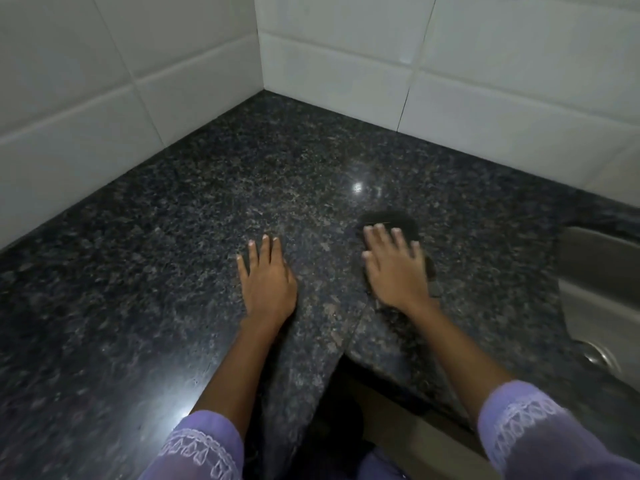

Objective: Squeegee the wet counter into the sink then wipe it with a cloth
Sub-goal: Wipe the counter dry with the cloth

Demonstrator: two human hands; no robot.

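The dark speckled granite counter [214, 188] fills the corner in front of me. My left hand [266, 275] lies flat on it with the fingers spread and nothing under it. To its right, my right hand [394, 268] presses flat on a dark cloth [398, 221], which pokes out beyond my fingertips and along the hand's right side. The cloth is blurred. The steel sink [595, 292] is set into the counter at the right edge, its drain [601, 355] visible low down. No squeegee is in view.
White tiled walls [346, 53] meet in a corner behind the counter. A seam in the granite runs diagonally between my hands to the inner corner of the front edge [343, 355]. Below that edge lies a dark gap.
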